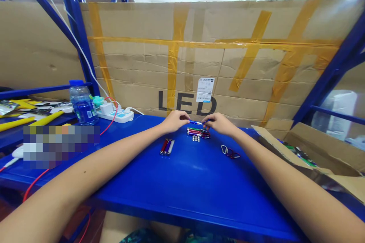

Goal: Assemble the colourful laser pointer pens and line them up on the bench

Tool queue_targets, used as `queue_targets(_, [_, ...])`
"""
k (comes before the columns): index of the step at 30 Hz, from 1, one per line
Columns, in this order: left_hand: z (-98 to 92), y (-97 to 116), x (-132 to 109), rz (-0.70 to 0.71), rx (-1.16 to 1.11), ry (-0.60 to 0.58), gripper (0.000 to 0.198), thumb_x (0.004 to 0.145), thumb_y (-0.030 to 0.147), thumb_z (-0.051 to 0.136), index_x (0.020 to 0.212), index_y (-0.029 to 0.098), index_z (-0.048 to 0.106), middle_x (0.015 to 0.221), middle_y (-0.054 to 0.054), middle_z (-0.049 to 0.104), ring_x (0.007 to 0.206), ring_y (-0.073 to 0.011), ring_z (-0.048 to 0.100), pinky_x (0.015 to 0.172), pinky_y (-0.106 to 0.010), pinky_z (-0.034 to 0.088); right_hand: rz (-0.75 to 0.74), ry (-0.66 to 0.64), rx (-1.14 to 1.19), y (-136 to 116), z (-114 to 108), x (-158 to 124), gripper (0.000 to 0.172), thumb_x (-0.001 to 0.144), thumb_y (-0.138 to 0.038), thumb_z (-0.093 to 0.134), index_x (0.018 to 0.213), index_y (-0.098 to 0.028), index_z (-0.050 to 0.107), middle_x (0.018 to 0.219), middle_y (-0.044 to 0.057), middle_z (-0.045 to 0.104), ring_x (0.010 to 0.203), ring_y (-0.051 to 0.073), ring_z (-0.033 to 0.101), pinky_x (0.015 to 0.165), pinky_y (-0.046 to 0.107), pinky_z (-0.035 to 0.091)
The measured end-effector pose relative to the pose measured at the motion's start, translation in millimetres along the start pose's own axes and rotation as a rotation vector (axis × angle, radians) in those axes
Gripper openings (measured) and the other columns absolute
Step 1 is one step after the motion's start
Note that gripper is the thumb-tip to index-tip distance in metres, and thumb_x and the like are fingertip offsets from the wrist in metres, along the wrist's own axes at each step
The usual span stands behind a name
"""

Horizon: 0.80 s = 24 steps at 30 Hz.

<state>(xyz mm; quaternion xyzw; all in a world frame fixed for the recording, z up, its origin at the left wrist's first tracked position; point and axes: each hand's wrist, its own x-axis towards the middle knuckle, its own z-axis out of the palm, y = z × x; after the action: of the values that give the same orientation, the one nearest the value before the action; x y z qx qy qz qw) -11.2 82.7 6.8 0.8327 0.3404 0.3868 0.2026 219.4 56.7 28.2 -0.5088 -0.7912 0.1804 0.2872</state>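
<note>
My left hand (pixel 177 120) pinches the left end of a small blue flashlight (pixel 195 122), a slim metal tube held level above the table. At its other end, my right hand (pixel 217 123) closes its fingers around the tip, where a blue clip partly shows. Just below lies a row of slim flashlights (pixel 194 132) in green, red and purple, with carabiners at their right ends. Several small silver button cells (pixel 195 138) sit in front of that row. Three tubes (pixel 167 147), red, purple and silver, lie to the left. Loose carabiners (pixel 233 153), silver, dark and red, rest to the right.
An open cardboard box (pixel 302 150) with slim coloured items stands at the right. On the left are a bottle of blue liquid (pixel 82 103), a white power strip (pixel 119 115), a red cable (pixel 37 180) and yellow-handled items (pixel 47 117). Taped cardboard (pixel 137 72) walls the back.
</note>
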Motion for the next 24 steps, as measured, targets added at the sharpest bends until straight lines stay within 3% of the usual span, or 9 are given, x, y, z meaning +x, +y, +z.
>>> queue_targets(3, [6.2,-9.5,12.4,-0.018,0.023,0.02,0.01,0.08,0.02,0.066,0.085,0.014,0.072,0.086,-0.007,0.073,0.081,-0.0175,0.066,0.077,-0.031,0.049,0.046,0.067,0.102,13.7,3.2,15.0,0.019,0.075,-0.008,0.055,0.082,-0.012,0.072,0.072,0.006,0.072,0.065,0.016,0.064,0.067,0.027,0.051])
queue_targets(9, [15.5,-25.9,28.5,-0.085,0.033,0.014,0.013,0.078,0.018,0.066,0.087,0.013,0.074,0.089,-0.009,0.074,0.084,-0.0197,0.067,0.081,-0.032,0.051,0.029,0.228,0.121,51.4,19.7,26.2,0.015,0.074,-0.015,0.06,0.083,-0.014,0.072,0.079,0.007,0.074,0.079,0.02,0.068,0.079,0.031,0.051])
queue_targets(15, [19.7,-35.6,31.6,-0.118,0.054,-0.005,0.013,0.078,0.018,0.065,0.085,0.013,0.075,0.093,-0.01,0.075,0.089,-0.021,0.067,0.087,-0.033,0.05,0.056,0.206,0.022,56.3,28.8,21.9,0.014,0.076,-0.015,0.059,0.081,-0.014,0.072,0.082,0.007,0.074,0.08,0.02,0.067,0.076,0.03,0.049])
queue_targets(24, [26.2,-40.7,31.2,-0.117,0.098,-0.09,0.012,0.075,0.015,0.066,0.083,0.013,0.074,0.091,-0.008,0.074,0.086,-0.0201,0.067,0.083,-0.033,0.051,0.11,0.173,-0.18,57.8,31.7,19.1,0.021,0.078,-0.014,0.057,0.086,-0.016,0.076,0.089,0.006,0.075,0.084,0.019,0.066,0.078,0.028,0.047])
